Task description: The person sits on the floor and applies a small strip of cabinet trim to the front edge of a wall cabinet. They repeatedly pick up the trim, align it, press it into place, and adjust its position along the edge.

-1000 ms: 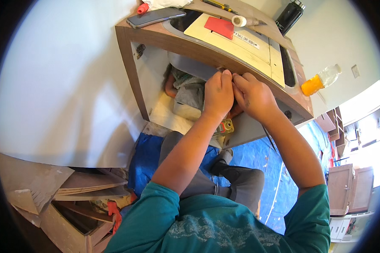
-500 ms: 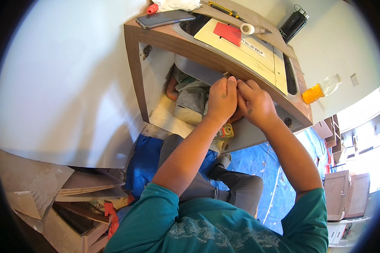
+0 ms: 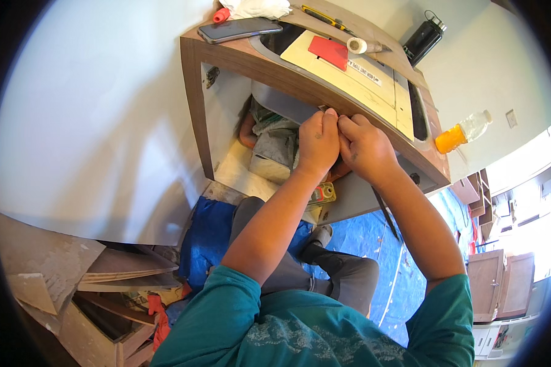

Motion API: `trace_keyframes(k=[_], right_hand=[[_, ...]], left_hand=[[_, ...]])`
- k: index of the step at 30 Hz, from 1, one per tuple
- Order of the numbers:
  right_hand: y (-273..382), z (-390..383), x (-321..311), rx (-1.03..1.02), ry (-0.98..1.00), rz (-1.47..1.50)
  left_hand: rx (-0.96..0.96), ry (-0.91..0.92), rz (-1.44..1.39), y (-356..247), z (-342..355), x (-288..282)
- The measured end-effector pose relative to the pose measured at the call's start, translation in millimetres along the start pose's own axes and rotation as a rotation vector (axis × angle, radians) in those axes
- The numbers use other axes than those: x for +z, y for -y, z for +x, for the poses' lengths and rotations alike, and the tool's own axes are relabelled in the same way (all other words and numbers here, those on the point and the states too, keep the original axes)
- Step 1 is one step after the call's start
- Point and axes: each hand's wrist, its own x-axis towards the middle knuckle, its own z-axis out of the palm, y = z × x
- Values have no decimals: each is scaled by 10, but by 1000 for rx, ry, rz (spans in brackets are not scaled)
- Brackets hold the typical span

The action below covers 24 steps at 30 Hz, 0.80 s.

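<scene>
Both my hands meet at the wood-grain front edge [image 3: 251, 76] of a cabinet top. My left hand [image 3: 317, 145] is closed, thumb and fingers pinched together at the edge. Right beside it, my right hand [image 3: 368, 148] is also closed, its knuckles up. A small bit of something pale shows at the left fingertips; what the fingers pinch is mostly hidden. Below my right wrist hangs a thin dark strip [image 3: 387, 215], its upper end hidden behind the hand and forearm. Under the edge, the open cabinet holds a grey plastic-wrapped bundle [image 3: 272, 148].
On the top lie a phone [image 3: 239, 29], a red card [image 3: 329, 52], a yellow cutter knife [image 3: 324, 18] and a white-and-brown roll [image 3: 358, 45]. A black flask [image 3: 425, 38] and a bottle of orange liquid [image 3: 462, 131] stand at right. Wood scraps [image 3: 119, 269] lie lower left.
The thin dark strip now shows hanging below my right wrist, where it was not visible before. Both hands have shifted very slightly left and stay pinched at the edge.
</scene>
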Motion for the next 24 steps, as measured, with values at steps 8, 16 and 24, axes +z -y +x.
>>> trace_keyframes(k=[8, 16, 24], right_hand=[[117, 86, -88, 62, 96, -42], [21, 136, -201, 114, 209, 58], [-82, -1057, -489, 262, -132, 452]], left_hand=[[-135, 12, -283, 153, 72, 23], [-361, 235, -489, 75, 37, -190], [-471, 44, -743, 170, 16, -241]])
